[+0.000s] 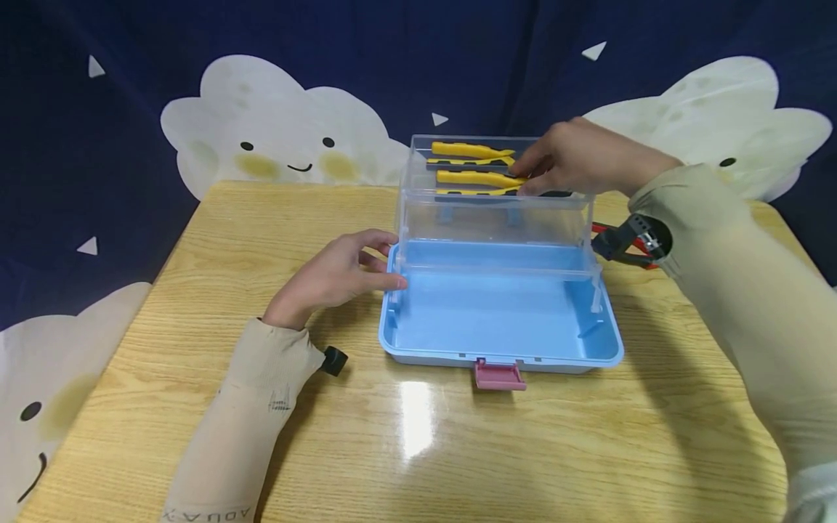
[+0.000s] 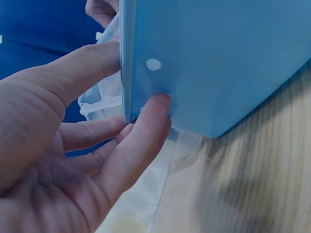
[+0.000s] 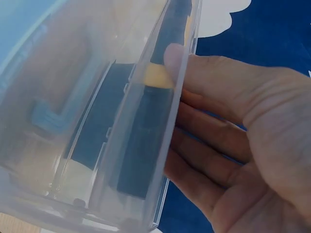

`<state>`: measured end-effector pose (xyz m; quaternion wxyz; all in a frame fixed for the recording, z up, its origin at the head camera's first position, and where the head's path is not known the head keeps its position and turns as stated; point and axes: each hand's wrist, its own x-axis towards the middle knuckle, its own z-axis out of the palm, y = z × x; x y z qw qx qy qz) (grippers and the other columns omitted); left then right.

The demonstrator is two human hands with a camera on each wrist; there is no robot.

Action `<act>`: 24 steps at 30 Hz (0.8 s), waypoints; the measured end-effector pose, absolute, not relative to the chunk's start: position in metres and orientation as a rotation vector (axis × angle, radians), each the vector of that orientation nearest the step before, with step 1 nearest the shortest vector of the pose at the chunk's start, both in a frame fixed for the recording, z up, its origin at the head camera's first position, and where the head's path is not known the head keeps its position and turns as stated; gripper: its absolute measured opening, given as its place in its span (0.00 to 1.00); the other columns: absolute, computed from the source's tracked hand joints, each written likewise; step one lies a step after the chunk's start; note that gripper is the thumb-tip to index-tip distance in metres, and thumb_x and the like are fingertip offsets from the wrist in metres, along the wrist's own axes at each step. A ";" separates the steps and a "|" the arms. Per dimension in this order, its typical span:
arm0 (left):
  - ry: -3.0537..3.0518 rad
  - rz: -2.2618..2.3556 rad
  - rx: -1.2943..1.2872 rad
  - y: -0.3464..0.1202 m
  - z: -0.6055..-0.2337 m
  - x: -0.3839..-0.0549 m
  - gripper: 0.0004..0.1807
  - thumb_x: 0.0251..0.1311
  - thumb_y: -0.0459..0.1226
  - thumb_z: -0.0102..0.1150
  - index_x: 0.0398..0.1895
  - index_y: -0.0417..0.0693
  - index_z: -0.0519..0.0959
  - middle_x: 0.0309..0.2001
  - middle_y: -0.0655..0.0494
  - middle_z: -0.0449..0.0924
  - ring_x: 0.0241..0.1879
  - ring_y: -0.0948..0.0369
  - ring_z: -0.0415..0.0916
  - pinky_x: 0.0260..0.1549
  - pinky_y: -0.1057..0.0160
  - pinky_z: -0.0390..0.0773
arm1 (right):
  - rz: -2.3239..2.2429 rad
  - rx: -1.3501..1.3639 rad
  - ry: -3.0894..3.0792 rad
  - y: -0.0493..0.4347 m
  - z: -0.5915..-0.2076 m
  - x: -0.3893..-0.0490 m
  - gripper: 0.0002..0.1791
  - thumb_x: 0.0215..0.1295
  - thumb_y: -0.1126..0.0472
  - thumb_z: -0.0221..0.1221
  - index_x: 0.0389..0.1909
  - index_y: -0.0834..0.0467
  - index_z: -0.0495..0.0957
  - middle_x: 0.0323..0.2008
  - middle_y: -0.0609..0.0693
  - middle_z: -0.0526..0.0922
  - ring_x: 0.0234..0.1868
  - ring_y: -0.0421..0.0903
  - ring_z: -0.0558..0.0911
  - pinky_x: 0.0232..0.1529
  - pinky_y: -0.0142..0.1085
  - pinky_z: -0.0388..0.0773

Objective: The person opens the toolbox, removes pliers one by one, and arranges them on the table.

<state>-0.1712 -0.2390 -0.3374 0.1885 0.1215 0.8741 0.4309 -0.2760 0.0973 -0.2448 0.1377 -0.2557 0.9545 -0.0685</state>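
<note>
A light-blue toolbox [image 1: 484,312] stands unlatched, its raised clear tray [image 1: 497,218] tilted up at the back. Two yellow-handled pliers lie in that tray: one pair [image 1: 467,150] in the rear compartment, another pair [image 1: 477,177] in front of it. My right hand [image 1: 575,156] reaches into the tray from the right and pinches the head end of the front pliers, hiding their jaws. In the right wrist view the thumb overlaps the tray wall beside a yellow handle part [image 3: 158,76]. My left hand [image 1: 336,272] grips the toolbox's left rim [image 2: 126,63], thumb and fingers on either side.
A red-handled tool [image 1: 647,265] lies on the wooden table [image 1: 314,436] right of the toolbox, partly hidden by the right wrist camera. A pink latch [image 1: 499,376] sticks out at the toolbox's front. Behind the table hangs a dark blue curtain [image 1: 366,43] with clouds.
</note>
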 end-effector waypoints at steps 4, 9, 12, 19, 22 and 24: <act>2.461 1.214 0.332 -0.238 -0.336 -0.170 0.41 0.58 0.47 0.76 0.74 0.52 0.69 0.64 0.53 0.73 0.59 0.53 0.79 0.51 0.56 0.81 | -0.158 -0.783 2.764 0.097 -0.244 -0.275 0.21 0.71 0.57 0.66 0.61 0.59 0.83 0.57 0.62 0.86 0.49 0.53 0.88 0.51 0.48 0.86; 2.453 1.219 0.333 -0.238 -0.335 -0.170 0.40 0.59 0.47 0.75 0.73 0.51 0.69 0.64 0.53 0.73 0.59 0.53 0.78 0.52 0.56 0.81 | -0.136 -0.808 2.766 0.096 -0.244 -0.275 0.21 0.70 0.57 0.66 0.61 0.61 0.83 0.57 0.62 0.87 0.50 0.53 0.89 0.50 0.47 0.87; 2.450 1.225 0.330 -0.237 -0.335 -0.170 0.40 0.59 0.47 0.75 0.73 0.51 0.70 0.64 0.52 0.73 0.59 0.52 0.78 0.52 0.56 0.81 | -0.139 -0.798 2.770 0.096 -0.245 -0.274 0.22 0.70 0.57 0.66 0.61 0.61 0.82 0.56 0.62 0.87 0.50 0.53 0.89 0.50 0.46 0.87; 2.448 1.222 0.329 -0.237 -0.335 -0.169 0.40 0.59 0.47 0.76 0.73 0.51 0.70 0.64 0.53 0.73 0.59 0.52 0.78 0.53 0.55 0.80 | -0.137 -0.785 2.772 0.096 -0.245 -0.275 0.22 0.69 0.57 0.67 0.62 0.60 0.82 0.56 0.62 0.87 0.49 0.53 0.89 0.51 0.47 0.87; 2.447 1.223 0.328 -0.238 -0.335 -0.169 0.40 0.59 0.47 0.76 0.73 0.51 0.70 0.64 0.53 0.73 0.59 0.52 0.78 0.53 0.55 0.80 | -0.117 -0.792 2.767 0.094 -0.244 -0.276 0.23 0.69 0.56 0.68 0.62 0.60 0.82 0.57 0.61 0.87 0.50 0.53 0.89 0.53 0.49 0.86; 2.447 1.224 0.329 -0.238 -0.334 -0.169 0.40 0.58 0.47 0.76 0.73 0.51 0.70 0.64 0.52 0.73 0.59 0.52 0.78 0.52 0.56 0.80 | -0.093 -0.798 2.760 0.091 -0.243 -0.277 0.23 0.69 0.56 0.68 0.62 0.59 0.82 0.57 0.61 0.87 0.50 0.53 0.89 0.53 0.49 0.86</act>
